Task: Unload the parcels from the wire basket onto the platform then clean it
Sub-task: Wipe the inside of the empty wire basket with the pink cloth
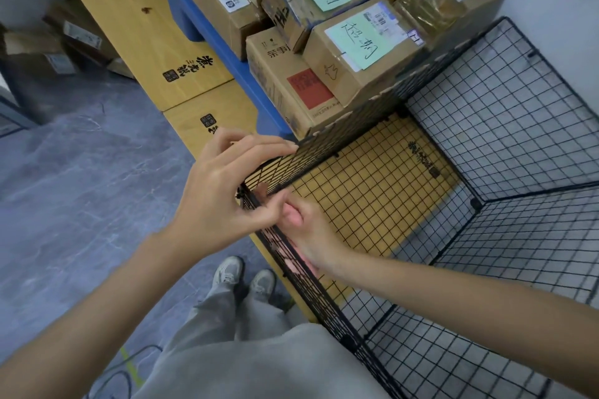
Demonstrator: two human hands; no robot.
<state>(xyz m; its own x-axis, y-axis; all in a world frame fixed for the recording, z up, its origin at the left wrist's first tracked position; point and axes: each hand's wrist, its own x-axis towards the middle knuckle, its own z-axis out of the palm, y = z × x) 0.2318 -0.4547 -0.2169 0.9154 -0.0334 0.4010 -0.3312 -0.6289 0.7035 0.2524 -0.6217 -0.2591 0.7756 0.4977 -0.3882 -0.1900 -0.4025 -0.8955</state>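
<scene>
The black wire basket (505, 113) stands open on the right with no parcel inside; a yellow wooden board shows through its mesh floor. My left hand (223, 191) grips the basket's near left corner, fingers over the top wire and thumb under it. My right hand (308, 230) reaches inside the same corner, fingers curled against the near mesh wall; whether it holds anything is hidden. Several cardboard parcels (353, 52) with pale green handwritten labels are stacked on the blue platform (227, 52) just beyond the basket's far wall.
Yellow wooden boards (142, 26) with black printed characters lean along the platform's left side. More boxes (68, 39) sit under a shelf at far left. Grey floor (81, 188) lies to the left, with my shoes (246, 275) beside the basket.
</scene>
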